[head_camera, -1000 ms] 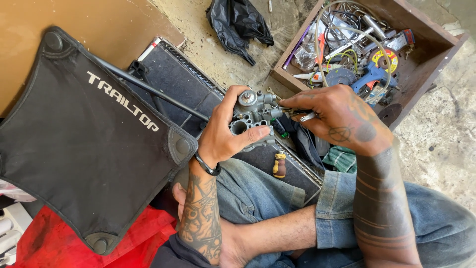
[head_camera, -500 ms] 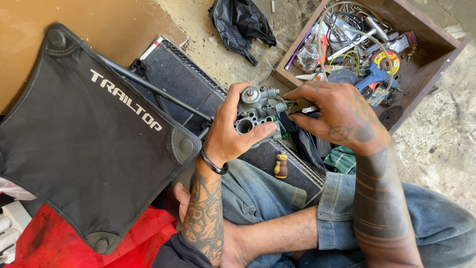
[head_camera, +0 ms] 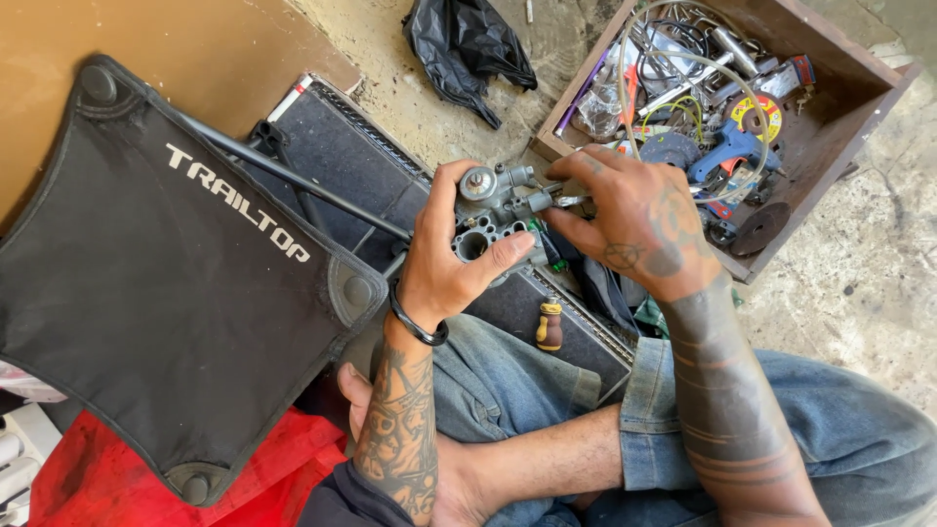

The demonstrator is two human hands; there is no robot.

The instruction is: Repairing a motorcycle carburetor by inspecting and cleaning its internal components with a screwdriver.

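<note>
- Your left hand (head_camera: 444, 268) is clamped around a grey cast-metal carburettor (head_camera: 493, 210), thumb pressed across its lower edge, fingers wrapped behind. The casting is dull, knobbly, with round bores and a circular cap on top.
- Carburettor sits at picture centre, held up over your lap, above the dark ribbed mat (head_camera: 342, 176).
- Your right hand (head_camera: 634, 215) pinches a slim metal tool (head_camera: 566, 200) between its fingertips; the tip meets the carburettor's side at its 3 o'clock. What kind of tool it is, you cannot tell here.
- A black band rings your left wrist.
- At 1 o'clock from the carburettor: a brown wooden box (head_camera: 839, 127), square-walled, crammed with clear tubing, a blue glue gun and metal odds.
- At 12 o'clock: a crumpled black plastic bag (head_camera: 464, 44) on gritty concrete.
- At 9 o'clock: a folding seat (head_camera: 156, 293), taut black fabric, rounded corners.
- At 5 o'clock, near: a stubby screwdriver handle (head_camera: 549, 327), yellow and brown, on the mat.
- Faded blue denim covers your legs.
</note>
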